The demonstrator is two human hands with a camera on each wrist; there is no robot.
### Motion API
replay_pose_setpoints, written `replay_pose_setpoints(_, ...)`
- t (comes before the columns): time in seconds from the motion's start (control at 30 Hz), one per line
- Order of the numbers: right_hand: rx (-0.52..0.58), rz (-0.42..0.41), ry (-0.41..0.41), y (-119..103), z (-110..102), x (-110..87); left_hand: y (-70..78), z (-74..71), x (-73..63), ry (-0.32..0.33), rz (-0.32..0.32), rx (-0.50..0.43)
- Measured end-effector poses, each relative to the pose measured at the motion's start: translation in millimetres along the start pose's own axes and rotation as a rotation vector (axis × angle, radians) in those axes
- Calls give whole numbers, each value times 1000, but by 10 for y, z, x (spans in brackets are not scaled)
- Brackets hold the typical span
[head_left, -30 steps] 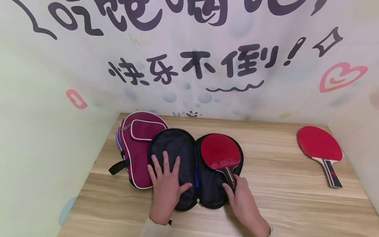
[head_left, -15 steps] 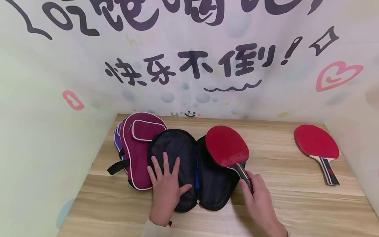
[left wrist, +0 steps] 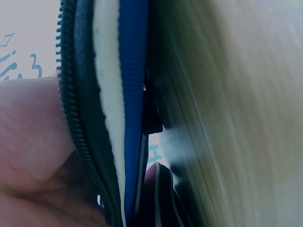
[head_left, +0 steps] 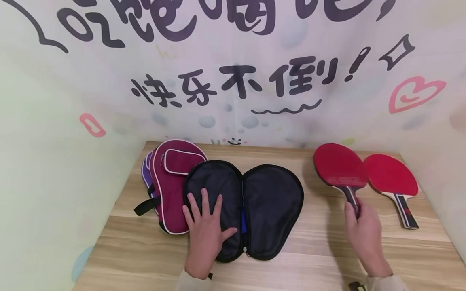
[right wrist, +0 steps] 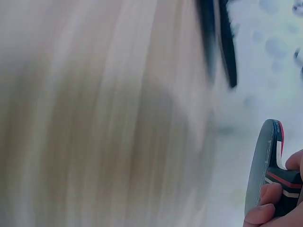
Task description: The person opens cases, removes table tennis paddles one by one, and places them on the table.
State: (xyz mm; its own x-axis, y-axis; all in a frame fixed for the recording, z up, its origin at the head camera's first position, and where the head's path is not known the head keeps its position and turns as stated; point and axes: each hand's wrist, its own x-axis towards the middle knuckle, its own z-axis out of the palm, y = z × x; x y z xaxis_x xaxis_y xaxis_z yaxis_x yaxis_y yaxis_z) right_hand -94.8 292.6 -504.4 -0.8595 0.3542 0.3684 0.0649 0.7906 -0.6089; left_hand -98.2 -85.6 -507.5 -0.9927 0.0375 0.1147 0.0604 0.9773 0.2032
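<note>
My left hand lies with spread fingers on the left half of an unzipped black paddle case, which is spread flat on the table. In the left wrist view the case's zipper edge and blue outer side rise beside the hand. Off to the right, my right hand grips a red table tennis paddle by its handle, above the table. The right wrist view shows fingers curled round that handle. A second red paddle lies just right of the held one.
A maroon paddle case with white piping lies at the left, partly under the black case. Beneath it a purple case peeks out. A printed cloth wall bounds the wooden table at the back.
My right hand has lifted the paddle off the right half of the black case and carried it right, close to the other paddle. The left hand has stayed in place.
</note>
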Motion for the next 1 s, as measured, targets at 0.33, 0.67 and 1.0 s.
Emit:
replay_pose_setpoints(0.33, -80, 42, -144, 405, -12, 181, -4, -5, -11, 8, 4, -7)
replay_pose_setpoints(0.67, -82, 78, -193, 459, 103, 206, -4, 10, -5, 20, 8, -1)
replay_pose_setpoints(1.0, -122, 43, -292, 465, 130, 231, -7, 7, -3, 38, 14, 12)
